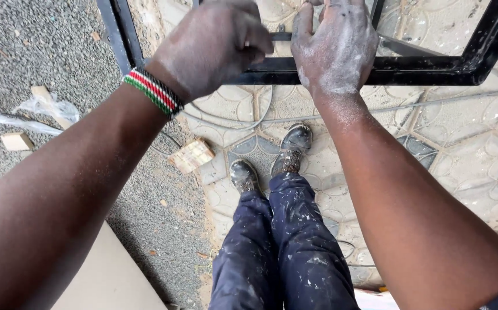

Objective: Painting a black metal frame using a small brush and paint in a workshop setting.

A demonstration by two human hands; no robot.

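Head view: left hand (214,46) and right hand (335,49) grip black metal frame (427,70).

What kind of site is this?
Probably an outdoor building or metalwork site. Both hands, left hand and right hand, grip a black metal frame above patterned paving; cables, wood offcuts and paint-spattered trousers fit that.

Patterned paving (478,155) on the right, gravel (42,51) on the left. Wood blocks (17,140) and crumpled plastic (48,106) far left. Pale brick (191,155) at the gravel edge. Thin cable (421,103) runs across the paving. Pale board (108,275) near left.
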